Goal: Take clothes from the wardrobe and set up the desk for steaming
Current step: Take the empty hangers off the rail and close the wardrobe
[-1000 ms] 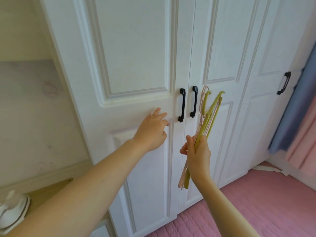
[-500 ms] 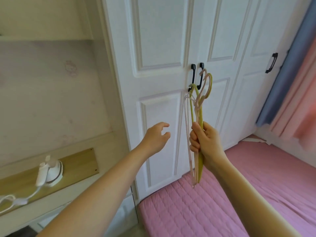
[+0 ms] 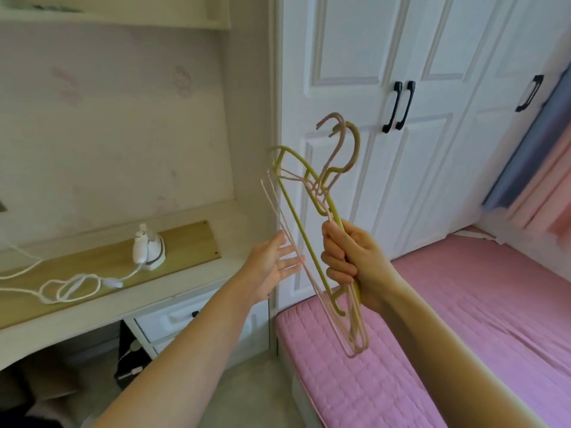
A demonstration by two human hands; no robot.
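The right hand (image 3: pixel 355 267) grips the bunched hangers (image 3: pixel 312 217) (closed wardrobe (image 3: pixel 432 180) behind); left hand (image 3: pixel 272 267), fingers (image 3: pixel 290 261) spread, reaches to separate one.

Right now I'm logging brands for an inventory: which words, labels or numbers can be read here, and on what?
None can be read.
Steamer on the desk: no legible marking.
Hangers held by the right hand: plain.
Wallpaper: faint pink motifs, no text.
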